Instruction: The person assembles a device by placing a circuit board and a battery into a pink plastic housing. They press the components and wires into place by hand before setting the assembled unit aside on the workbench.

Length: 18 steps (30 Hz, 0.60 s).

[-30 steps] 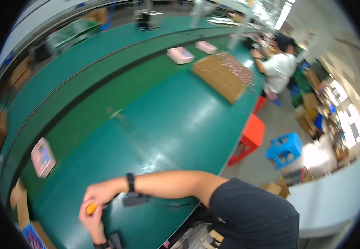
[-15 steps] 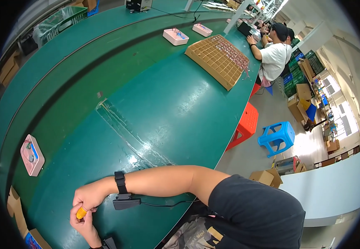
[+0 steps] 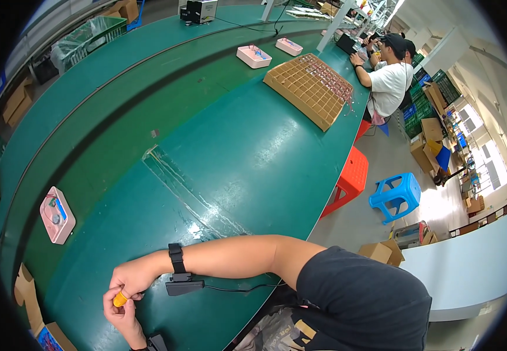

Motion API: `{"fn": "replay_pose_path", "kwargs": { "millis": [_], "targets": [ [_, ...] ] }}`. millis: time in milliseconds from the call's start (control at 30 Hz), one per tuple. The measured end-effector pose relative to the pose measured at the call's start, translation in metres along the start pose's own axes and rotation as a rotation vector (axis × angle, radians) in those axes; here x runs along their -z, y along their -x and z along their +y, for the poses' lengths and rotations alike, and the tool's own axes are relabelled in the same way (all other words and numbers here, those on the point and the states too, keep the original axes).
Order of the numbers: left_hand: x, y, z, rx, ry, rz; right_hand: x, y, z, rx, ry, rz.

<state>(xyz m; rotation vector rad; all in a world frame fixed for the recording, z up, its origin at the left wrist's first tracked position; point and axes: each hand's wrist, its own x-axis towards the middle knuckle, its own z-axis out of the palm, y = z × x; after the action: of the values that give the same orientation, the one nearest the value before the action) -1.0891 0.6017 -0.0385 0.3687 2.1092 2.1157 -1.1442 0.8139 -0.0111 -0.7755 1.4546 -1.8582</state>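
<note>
At the lower left, my two hands meet above the green tabletop (image 3: 253, 199). My left hand (image 3: 125, 323) is closed, its thumb and fingers pinching a small rounded yellow piece (image 3: 120, 299). Right against that piece is my right hand (image 3: 135, 277), fingers curled downward. What lies inside the right hand is hidden, and I cannot tell whether the yellow piece sits on one of its fingers. A black strap (image 3: 176, 258) with a small dark box (image 3: 184, 287) and a cable is around my right wrist.
A pink tray (image 3: 70, 221) with small parts stands left, near an open cardboard box (image 3: 30, 301). Farther off are a divided cardboard tray (image 3: 300, 93) and two pink trays. Red stool (image 3: 353, 172) and blue stool (image 3: 396, 196) stand right; a co-worker (image 3: 389, 88) sits beyond.
The whole view has shifted slightly, so the table and trays appear a little farther right. My hands stay together around the yellow piece, with hardly any change of grip.
</note>
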Motion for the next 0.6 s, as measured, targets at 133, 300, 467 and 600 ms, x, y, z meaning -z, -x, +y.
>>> {"fn": "replay_pose_path", "kwargs": {
  "millis": [133, 300, 467, 600],
  "targets": [
    [-0.001, 0.001, -0.003, -0.027, -0.057, 0.042, 0.001, -0.003, 0.0, 0.01, 0.043, -0.021],
    [-0.009, -0.001, 0.005, 0.001, -0.048, 0.043, 0.002, -0.004, 0.006, 0.031, 0.029, -0.009],
    [-0.009, -0.001, 0.006, 0.019, -0.066, 0.054, 0.002, -0.005, 0.007, 0.036, 0.022, -0.01],
    [-0.01, 0.0, 0.004, 0.006, -0.063, 0.049, 0.002, -0.003, 0.006, 0.033, 0.026, -0.011]
  ]
}}
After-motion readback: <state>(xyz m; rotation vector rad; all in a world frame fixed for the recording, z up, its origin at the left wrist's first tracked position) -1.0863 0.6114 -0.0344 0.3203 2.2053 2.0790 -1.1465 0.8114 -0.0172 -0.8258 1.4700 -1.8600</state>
